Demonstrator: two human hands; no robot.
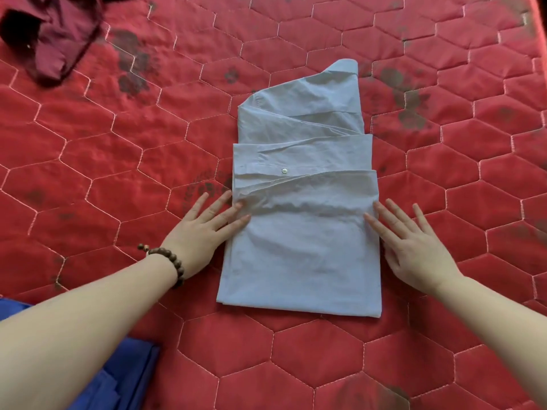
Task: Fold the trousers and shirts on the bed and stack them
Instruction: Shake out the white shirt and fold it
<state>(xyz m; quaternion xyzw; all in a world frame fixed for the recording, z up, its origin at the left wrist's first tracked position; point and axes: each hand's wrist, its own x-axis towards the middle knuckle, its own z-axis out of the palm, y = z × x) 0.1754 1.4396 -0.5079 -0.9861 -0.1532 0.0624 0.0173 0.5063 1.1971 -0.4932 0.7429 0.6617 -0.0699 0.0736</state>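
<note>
The maroon garment (56,34) at the top left is cut off by the upper and left edges, so its kind cannot be told. The blue fabric (124,377) at the lower left runs off the bottom edge and partly under the left forearm. The bed (296,365) runs past every edge. The inner layers of the folded light blue shirt (302,232) are hidden.

A red quilted mattress cover (296,359) with dark stains; a beaded bracelet (171,261) on one wrist.
</note>
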